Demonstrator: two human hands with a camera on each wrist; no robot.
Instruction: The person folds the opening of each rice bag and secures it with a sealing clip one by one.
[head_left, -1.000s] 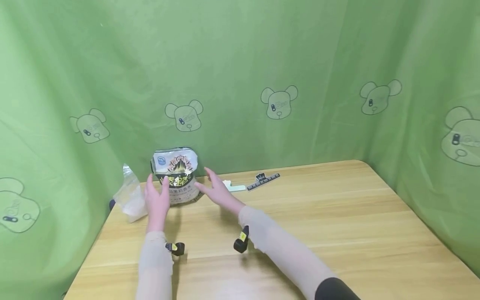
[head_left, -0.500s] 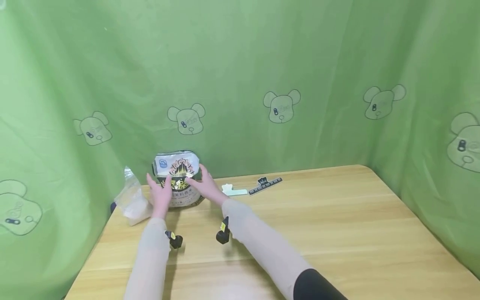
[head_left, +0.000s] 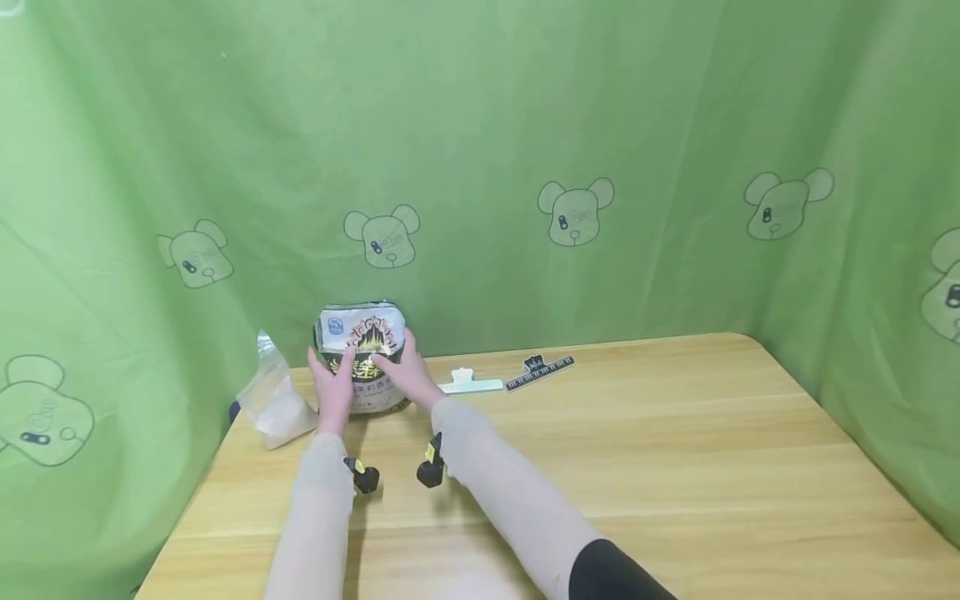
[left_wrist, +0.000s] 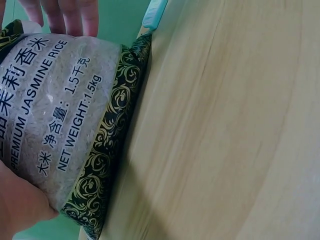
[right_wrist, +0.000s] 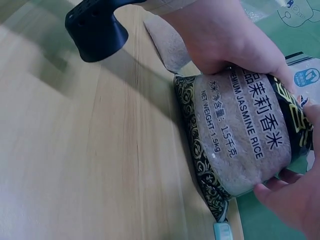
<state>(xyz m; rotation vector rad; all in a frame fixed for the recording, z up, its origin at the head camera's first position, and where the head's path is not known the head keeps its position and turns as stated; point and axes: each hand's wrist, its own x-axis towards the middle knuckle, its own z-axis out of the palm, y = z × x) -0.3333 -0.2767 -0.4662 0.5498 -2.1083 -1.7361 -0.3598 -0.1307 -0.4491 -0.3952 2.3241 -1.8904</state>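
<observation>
A bag of jasmine rice (head_left: 370,397) stands upright near the back left of the table, its lower part clear and its top folded back. My left hand (head_left: 333,393) grips its left side, thumb across the front. On the opposite side my right hand (head_left: 408,372) holds it, with the thumb over the dark label band. The right wrist view shows the right fingers (right_wrist: 280,182) at the bag's edge and the left hand (right_wrist: 235,40) against the other side. In the left wrist view the bag's patterned bottom (left_wrist: 100,155) is close to the tabletop.
A clear plastic bag (head_left: 281,410) with whitish contents stands just left of my left hand. To the right lie a pale mint clip (head_left: 472,385) and a black piano-key clip (head_left: 540,373). Green curtain (head_left: 480,275) hangs behind the wooden table (head_left: 660,467).
My right hand has moved left and closed in on the rice bag; my left hand has come against its other side. Both hands now hold the bag, which stays in about the same place.
</observation>
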